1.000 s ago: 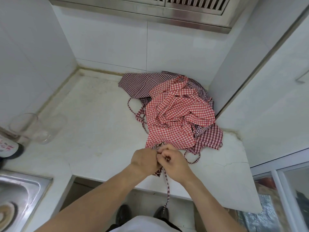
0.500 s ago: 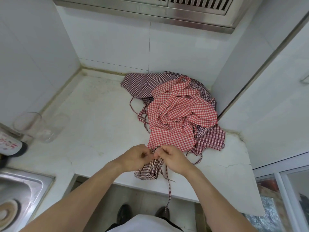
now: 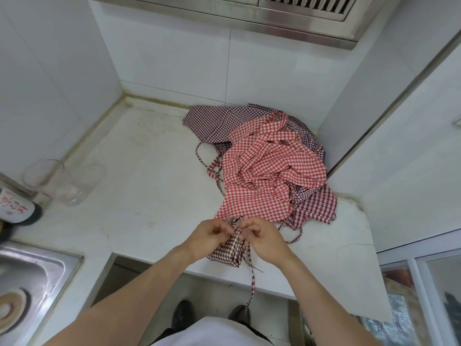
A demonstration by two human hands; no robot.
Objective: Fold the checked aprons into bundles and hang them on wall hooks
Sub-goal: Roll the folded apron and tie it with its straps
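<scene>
A small folded bundle of dark checked apron [image 3: 228, 252] lies at the front edge of the white counter [image 3: 139, 196]. My left hand [image 3: 208, 237] and my right hand [image 3: 263, 238] both pinch its ties at the top of the bundle, fingers curled. One tie [image 3: 252, 283] hangs down over the counter edge. Behind the hands lies a loose heap: a red checked apron [image 3: 264, 176] on top of dark maroon checked aprons [image 3: 214, 121].
A glass [image 3: 42, 173] and a tipped clear container [image 3: 79, 183] stand at the left by a dark bottle [image 3: 17, 206]. A steel sink [image 3: 27, 278] is at the lower left. Walls close in at the back and right; a range hood [image 3: 249, 13] hangs above.
The bundle has come out from under my hands and now lies flatter on the counter edge. My hands have drawn slightly apart, still at its ties.
</scene>
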